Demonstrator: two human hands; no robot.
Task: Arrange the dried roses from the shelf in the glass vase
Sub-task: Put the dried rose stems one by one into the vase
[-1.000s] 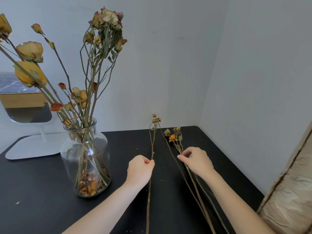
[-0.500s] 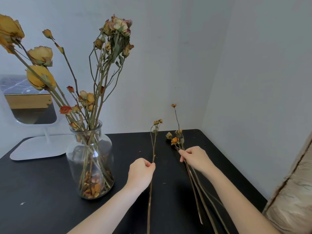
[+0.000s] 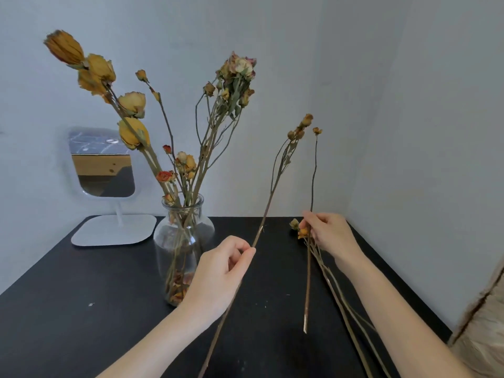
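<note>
Left hand [image 3: 221, 274] has its fingers curled, thumb and forefinger pinching the branched stem [image 3: 268, 203] around its lower middle; the stem tilts up and right, its bottom end running out of view. Right hand [image 3: 330, 236] pinches the single-bud stem [image 3: 313, 181] near upright, cut end low over the table [image 3: 81, 296]; can't tell if it touches. Loose stems [image 3: 341, 301] lie under that hand, and I can't tell whether it grips them too. Glass vase [image 3: 188, 211] stands just left of the left hand, already holding several roses [image 3: 131, 105], with its narrow neck crowded. Likely step: load these stems. Suggest one at a time: raise the stem until the cut end clears the rim, aim for a gap on the right side of the neck, and feed it straight down. Keep the pinch light, since dried stems look brittle and the heads likely shed. Clearances: the left forearm sits close to the vase belly, so swing the stem over the top, not through the bouquet. Open room is above mid-table between vase and right hand. The right wall [image 3: 422, 159] and the table's right edge are close to the right arm, and the loose stems run toward that edge. Mirror [image 3: 102, 162] is behind and left, well apart.
</note>
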